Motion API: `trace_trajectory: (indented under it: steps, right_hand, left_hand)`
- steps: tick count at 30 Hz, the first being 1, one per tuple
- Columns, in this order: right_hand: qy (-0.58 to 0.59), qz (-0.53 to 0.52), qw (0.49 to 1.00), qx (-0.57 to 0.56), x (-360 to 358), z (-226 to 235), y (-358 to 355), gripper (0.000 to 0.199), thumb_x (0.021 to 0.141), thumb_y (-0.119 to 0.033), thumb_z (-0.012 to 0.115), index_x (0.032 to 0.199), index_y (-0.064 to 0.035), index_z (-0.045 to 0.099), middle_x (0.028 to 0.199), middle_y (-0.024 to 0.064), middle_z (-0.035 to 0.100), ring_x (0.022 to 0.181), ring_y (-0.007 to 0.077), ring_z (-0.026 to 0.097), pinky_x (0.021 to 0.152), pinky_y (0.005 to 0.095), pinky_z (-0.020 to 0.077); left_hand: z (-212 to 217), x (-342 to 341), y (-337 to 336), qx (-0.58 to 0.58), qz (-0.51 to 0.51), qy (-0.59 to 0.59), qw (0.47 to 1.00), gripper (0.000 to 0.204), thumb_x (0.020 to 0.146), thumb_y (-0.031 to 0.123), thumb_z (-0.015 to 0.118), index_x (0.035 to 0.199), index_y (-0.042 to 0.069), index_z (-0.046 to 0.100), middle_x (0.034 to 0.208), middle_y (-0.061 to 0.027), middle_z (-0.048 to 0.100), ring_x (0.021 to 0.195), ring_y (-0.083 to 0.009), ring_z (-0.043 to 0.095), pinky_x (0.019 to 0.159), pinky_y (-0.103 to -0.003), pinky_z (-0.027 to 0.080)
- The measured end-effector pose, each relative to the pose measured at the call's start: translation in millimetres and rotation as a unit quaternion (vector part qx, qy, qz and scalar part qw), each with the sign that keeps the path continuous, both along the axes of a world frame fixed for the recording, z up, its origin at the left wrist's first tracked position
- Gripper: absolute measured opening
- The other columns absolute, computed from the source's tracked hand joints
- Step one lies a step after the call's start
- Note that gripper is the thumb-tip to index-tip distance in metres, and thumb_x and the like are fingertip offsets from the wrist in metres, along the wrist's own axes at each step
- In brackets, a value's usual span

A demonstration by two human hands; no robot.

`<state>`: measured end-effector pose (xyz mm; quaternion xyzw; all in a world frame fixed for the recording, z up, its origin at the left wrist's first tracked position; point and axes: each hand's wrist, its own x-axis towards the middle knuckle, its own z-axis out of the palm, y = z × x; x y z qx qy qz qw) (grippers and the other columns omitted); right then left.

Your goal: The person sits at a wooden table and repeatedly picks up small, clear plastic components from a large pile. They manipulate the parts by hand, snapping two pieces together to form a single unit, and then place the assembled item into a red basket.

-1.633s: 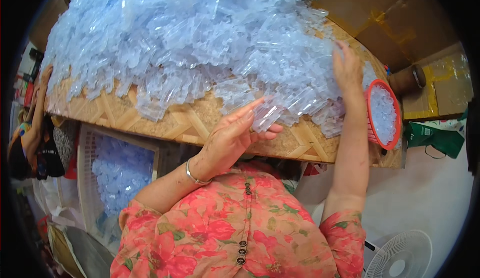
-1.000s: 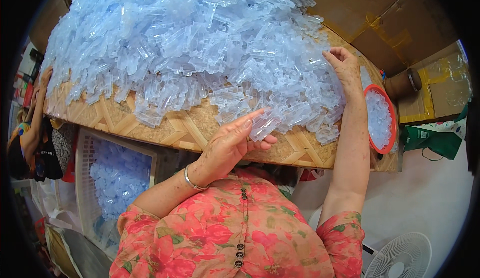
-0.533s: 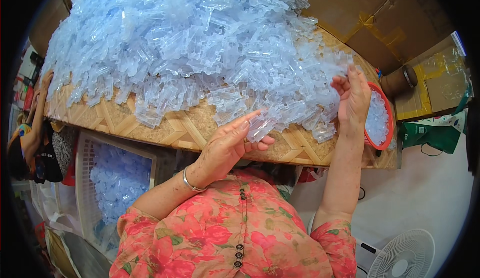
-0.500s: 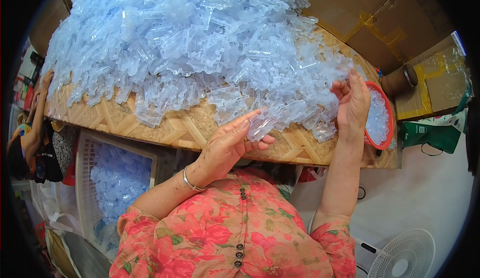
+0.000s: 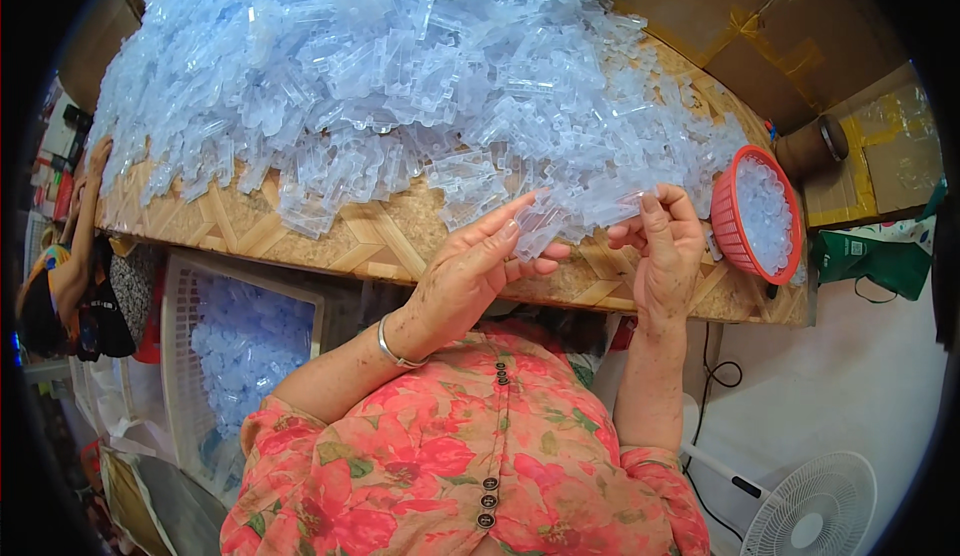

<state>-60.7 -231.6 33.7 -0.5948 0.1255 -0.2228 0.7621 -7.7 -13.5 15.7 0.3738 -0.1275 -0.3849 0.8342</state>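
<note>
Between the thumb and fingers of my left hand (image 5: 470, 268) is a clear plastic piece (image 5: 540, 222), a flat moulded part held just above the table's near edge. My right hand (image 5: 668, 256) is close by on the right, thumb and forefinger pinched on another clear plastic piece (image 5: 622, 208). That second piece overlaps the heap behind it, so its outline is hard to make out. A large pile of clear, bluish plastic pieces (image 5: 350, 66) covers much of the wood-patterned table (image 5: 350, 246) beyond both hands.
To the right, a red plastic basket (image 5: 730, 221) holds small translucent parts. Below the table at left stands a pale crate (image 5: 185, 356) of similar parts. A white fan (image 5: 806, 528) is at lower right, cardboard (image 5: 740, 16) behind. Another person's arm (image 5: 85, 191) reaches in at far left.
My right hand has come leftward and down from beside the red basket to near my left hand. My left hand still holds its plastic piece. The whole view has shifted slightly.
</note>
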Motion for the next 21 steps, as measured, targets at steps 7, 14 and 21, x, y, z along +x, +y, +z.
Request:
trace_trajectory:
  steps: [7,14,21]
  right_hand:
    - [-0.086,-0.064,0.99,-0.088,-7.3,-15.5,25.4,0.025,0.091,0.004,0.075,0.108,-0.0025,0.057,0.111,0.0107,0.068,0.091,0.0169,0.072,0.079,0.0282,0.0603]
    - [-0.071,-0.132,0.977,-0.154,-4.1,-18.5,6.8,0.02,0.094,0.002,0.071,0.108,-0.0027,0.058,0.104,0.01,0.07,0.086,0.0142,0.071,0.076,0.027,0.0589]
    - [0.038,-0.182,0.931,-0.314,33.8,10.4,-35.8,0.027,0.093,-0.003,0.07,0.119,-0.0004,0.063,0.102,0.0094,0.07,0.095,0.0168,0.069,0.074,0.0288,0.0568]
  left_hand:
    - [-0.8,1.0,0.4,-0.011,0.006,0.001,1.0,0.063,0.11,0.034,0.049,0.158,-0.002,0.03,0.146,-0.0131,0.055,0.126,-0.0248,0.062,0.104,-0.037,0.051]
    - [-5.9,3.5,2.5,-0.003,0.011,0.0,1.0,0.062,0.11,0.034,0.048,0.157,-0.002,0.032,0.147,-0.0135,0.055,0.126,-0.0257,0.061,0.104,-0.038,0.051]
    - [-5.8,4.3,3.2,0.011,-0.004,-0.009,1.0,0.062,0.11,0.033,0.048,0.158,-0.003,0.032,0.149,-0.0146,0.053,0.125,-0.0265,0.062,0.102,-0.038,0.051]
